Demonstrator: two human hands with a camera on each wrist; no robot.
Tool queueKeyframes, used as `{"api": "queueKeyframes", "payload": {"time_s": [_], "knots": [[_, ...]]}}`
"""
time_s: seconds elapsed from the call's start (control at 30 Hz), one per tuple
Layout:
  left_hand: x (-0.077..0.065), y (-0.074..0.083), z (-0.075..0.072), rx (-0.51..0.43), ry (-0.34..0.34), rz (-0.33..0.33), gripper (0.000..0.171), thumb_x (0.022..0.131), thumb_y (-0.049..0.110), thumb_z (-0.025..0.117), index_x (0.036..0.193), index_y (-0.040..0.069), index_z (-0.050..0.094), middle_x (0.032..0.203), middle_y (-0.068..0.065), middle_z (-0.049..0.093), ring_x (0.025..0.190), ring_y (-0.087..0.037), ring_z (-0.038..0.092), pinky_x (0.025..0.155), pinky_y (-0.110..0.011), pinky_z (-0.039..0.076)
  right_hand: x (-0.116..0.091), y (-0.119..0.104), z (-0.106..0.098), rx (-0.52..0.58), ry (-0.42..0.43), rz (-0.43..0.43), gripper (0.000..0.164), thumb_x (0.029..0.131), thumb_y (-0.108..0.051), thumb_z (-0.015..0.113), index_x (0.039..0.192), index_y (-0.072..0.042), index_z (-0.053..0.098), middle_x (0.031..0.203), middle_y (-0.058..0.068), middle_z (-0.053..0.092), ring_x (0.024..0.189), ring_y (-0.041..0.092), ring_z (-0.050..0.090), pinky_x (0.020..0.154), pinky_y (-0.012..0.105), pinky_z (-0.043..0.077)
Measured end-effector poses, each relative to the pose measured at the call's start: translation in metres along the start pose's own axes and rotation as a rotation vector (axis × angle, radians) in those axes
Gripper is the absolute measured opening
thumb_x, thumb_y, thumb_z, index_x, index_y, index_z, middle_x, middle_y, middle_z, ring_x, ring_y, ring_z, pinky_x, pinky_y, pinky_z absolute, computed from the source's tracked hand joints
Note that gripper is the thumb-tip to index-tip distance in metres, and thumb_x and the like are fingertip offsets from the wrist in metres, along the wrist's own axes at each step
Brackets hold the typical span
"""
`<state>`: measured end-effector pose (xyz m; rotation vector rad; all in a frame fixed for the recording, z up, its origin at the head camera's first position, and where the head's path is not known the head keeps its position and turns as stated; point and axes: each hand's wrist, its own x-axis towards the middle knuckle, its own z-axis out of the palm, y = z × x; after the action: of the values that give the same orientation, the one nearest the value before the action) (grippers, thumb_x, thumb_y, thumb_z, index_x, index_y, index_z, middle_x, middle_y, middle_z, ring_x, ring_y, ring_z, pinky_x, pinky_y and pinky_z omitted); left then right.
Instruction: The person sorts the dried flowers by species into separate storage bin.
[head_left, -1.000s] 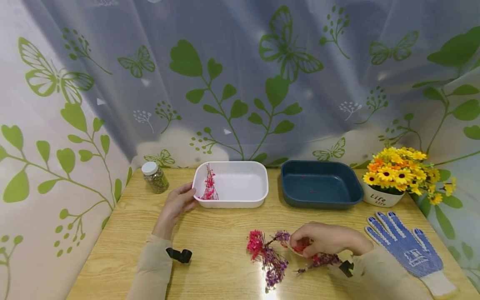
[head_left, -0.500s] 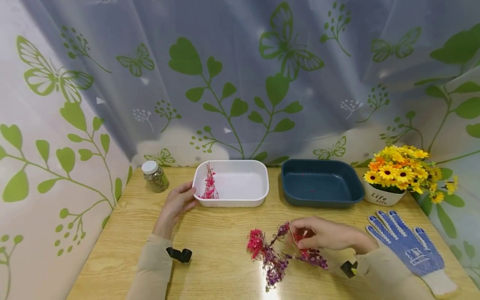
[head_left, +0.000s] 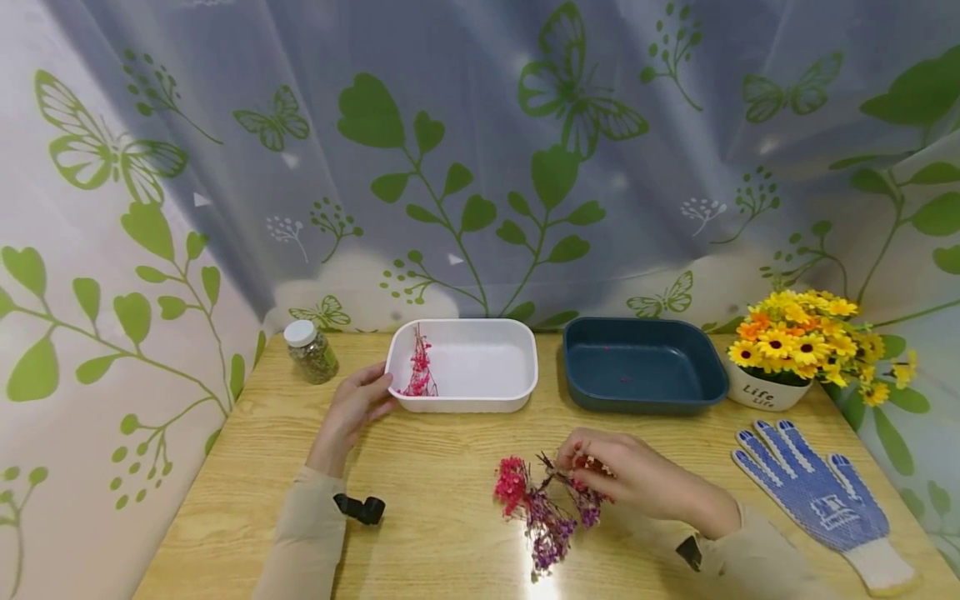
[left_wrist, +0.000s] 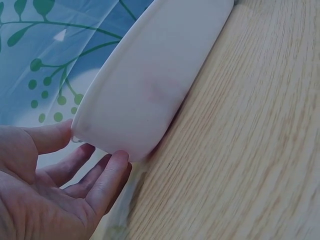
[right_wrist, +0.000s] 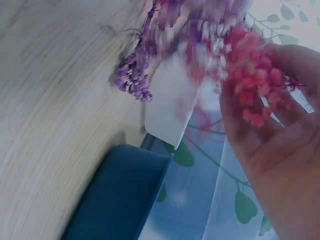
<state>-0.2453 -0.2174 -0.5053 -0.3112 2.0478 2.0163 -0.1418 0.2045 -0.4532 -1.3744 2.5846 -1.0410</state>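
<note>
My left hand (head_left: 354, 410) holds the left end of a white rectangular tray (head_left: 480, 407), thumb at the rim and fingertips on the outer wall. Inside that tray, at its left, lies a sprig of red dried flowers (head_left: 420, 371). My right hand (head_left: 633, 475) pinches a red dried flower sprig (right_wrist: 255, 82) between thumb and fingers, over the table. Purple dried flowers (head_left: 551, 537) and a red flower cluster (head_left: 512, 483) lie just left of it. More purple blooms (head_left: 588, 502) show right under the fingers, partly hidden by the hand.
A dark blue tray (head_left: 645, 408) with small red bits in it stands right of the white one. Beyond it is a pot of yellow flowers (head_left: 798, 350). A blue-and-white work glove (head_left: 825, 500) lies at the right, a white-lidded jar (head_left: 311, 354) at the back left.
My right hand has shifted left and slightly up with the red sprig, and the purple sprig beneath has moved left towards the other flowers. My left hand stays on the white tray.
</note>
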Motion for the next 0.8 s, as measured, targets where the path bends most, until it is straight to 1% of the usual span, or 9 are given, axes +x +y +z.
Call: {"api": "queueKeyframes", "payload": {"time_s": [0.07, 0.13, 0.23, 0.33, 0.4, 0.53, 0.63, 0.7, 0.8], "knots": [[-0.0006, 0.0002, 0.0001, 0.001, 0.001, 0.001, 0.055, 0.112, 0.022, 0.052, 0.162, 0.004, 0.039, 0.163, -0.024, 0.043, 0.115, -0.012, 0.067, 0.094, -0.020, 0.062, 0.0015, -0.0005, 0.0000, -0.014, 0.017, -0.050, 0.031, 0.095, 0.007, 0.069, 0.116, -0.016, 0.068, 0.111, -0.003, 0.073, 0.101, 0.009, 0.071, 0.086, 0.022, 0.062], [-0.0009, 0.0001, 0.0004, 0.000, -0.001, 0.002, 0.056, 0.112, 0.022, 0.053, 0.162, 0.004, 0.038, 0.163, -0.025, 0.043, 0.115, -0.012, 0.066, 0.094, -0.021, 0.062, 0.0025, -0.0009, 0.0004, -0.027, 0.029, -0.078, 0.037, 0.091, 0.012, 0.069, 0.115, -0.015, 0.069, 0.111, -0.003, 0.073, 0.101, 0.009, 0.070, 0.087, 0.023, 0.062], [-0.0007, -0.0004, 0.0005, 0.002, -0.002, 0.001, 0.056, 0.111, 0.022, 0.053, 0.162, 0.003, 0.038, 0.162, -0.025, 0.043, 0.116, -0.013, 0.066, 0.095, -0.021, 0.062, 0.0022, -0.0008, 0.0017, -0.043, 0.040, -0.081, 0.042, 0.088, 0.017, 0.064, 0.113, -0.016, 0.070, 0.110, -0.005, 0.073, 0.101, 0.009, 0.069, 0.086, 0.024, 0.062], [0.0000, -0.0013, -0.0003, 0.003, -0.004, -0.001, 0.056, 0.112, 0.022, 0.053, 0.162, 0.003, 0.038, 0.162, -0.025, 0.044, 0.117, -0.014, 0.066, 0.096, -0.022, 0.061, 0.0009, -0.0013, 0.0019, -0.038, 0.040, -0.044, 0.045, 0.087, 0.018, 0.060, 0.110, -0.020, 0.071, 0.109, -0.008, 0.073, 0.102, 0.007, 0.067, 0.085, 0.025, 0.061], [0.0002, -0.0018, -0.0009, 0.003, -0.005, 0.000, 0.056, 0.112, 0.022, 0.052, 0.162, 0.003, 0.038, 0.162, -0.025, 0.043, 0.118, -0.014, 0.066, 0.097, -0.022, 0.061, 0.0009, -0.0012, 0.0019, -0.018, 0.043, -0.030, 0.044, 0.089, 0.017, 0.058, 0.106, -0.021, 0.071, 0.107, -0.008, 0.074, 0.100, 0.006, 0.066, 0.083, 0.025, 0.060], [0.0007, -0.0025, -0.0011, 0.001, -0.006, 0.003, 0.055, 0.112, 0.021, 0.051, 0.162, 0.002, 0.037, 0.162, -0.026, 0.043, 0.116, -0.013, 0.066, 0.096, -0.021, 0.061, 0.0023, -0.0020, 0.0015, 0.050, 0.047, 0.004, 0.033, 0.099, 0.013, 0.054, 0.104, -0.016, 0.069, 0.099, -0.004, 0.075, 0.086, 0.003, 0.065, 0.072, 0.020, 0.059], [0.0011, -0.0025, -0.0011, -0.002, -0.003, 0.001, 0.055, 0.112, 0.021, 0.051, 0.162, 0.002, 0.038, 0.162, -0.025, 0.043, 0.116, -0.013, 0.066, 0.095, -0.020, 0.061, 0.0025, -0.0036, 0.0007, 0.089, 0.058, 0.068, 0.027, 0.106, 0.006, 0.051, 0.108, -0.014, 0.068, 0.100, 0.001, 0.075, 0.083, 0.006, 0.066, 0.070, 0.020, 0.059], [0.0012, -0.0025, -0.0013, -0.001, -0.002, -0.001, 0.055, 0.112, 0.022, 0.052, 0.162, 0.003, 0.038, 0.162, -0.025, 0.043, 0.116, -0.013, 0.066, 0.095, -0.021, 0.061, 0.0023, -0.0047, -0.0002, 0.104, 0.068, 0.120, 0.024, 0.109, 0.001, 0.050, 0.113, -0.015, 0.067, 0.104, 0.002, 0.074, 0.088, 0.006, 0.067, 0.074, 0.021, 0.059], [0.0010, -0.0023, -0.0016, 0.001, 0.003, -0.004, 0.056, 0.112, 0.024, 0.052, 0.162, 0.003, 0.039, 0.162, -0.024, 0.044, 0.117, -0.013, 0.066, 0.097, -0.022, 0.061, 0.0023, -0.0052, -0.0019, 0.169, 0.080, 0.178, 0.019, 0.110, -0.005, 0.051, 0.121, -0.014, 0.063, 0.113, 0.009, 0.073, 0.095, 0.009, 0.069, 0.077, 0.023, 0.062]]}}
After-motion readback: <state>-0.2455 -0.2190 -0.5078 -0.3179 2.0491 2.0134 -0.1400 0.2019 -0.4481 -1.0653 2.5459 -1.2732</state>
